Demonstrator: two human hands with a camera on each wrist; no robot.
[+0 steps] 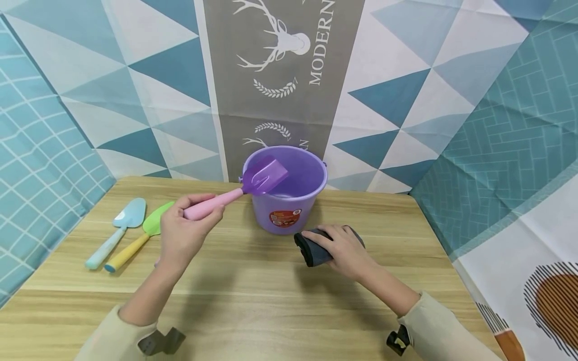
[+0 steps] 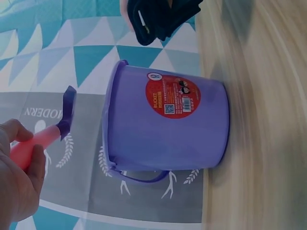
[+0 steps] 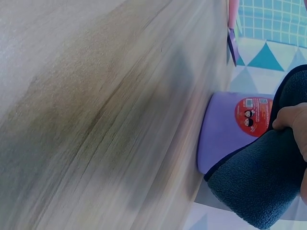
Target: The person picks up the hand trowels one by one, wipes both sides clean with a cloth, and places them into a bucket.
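Beige sleeves (image 1: 113, 333) come closest, each with a small dark clip by the cuff, their arms reaching across the tabletop (image 1: 262, 301). Left hand (image 1: 182, 235) has its fingers clamped round the pink handle (image 1: 214, 204) of a toy shovel (image 1: 237, 193), raised off the wood between the tabletop's left edge and its middle. The purple blade is apart from the rim of a purple bucket (image 1: 266, 210) and higher than it; whether it sits directly above the mouth I cannot tell. That bucket stands upright by the middle of the far edge. Right hand (image 1: 345, 250) grips a folded dark cloth (image 1: 316, 252), clear of the surface and nearer than the bucket, on its right.

Judging by looks, the shovel is light, stiff plastic, smooth enough to twist in a loose grip, so mid-handle suits. The cloth seems soft and limp, best pinched across its folds. Toward the far left corner lie a blue trowel (image 1: 128, 218) and a green trowel (image 1: 143, 238), side by side.
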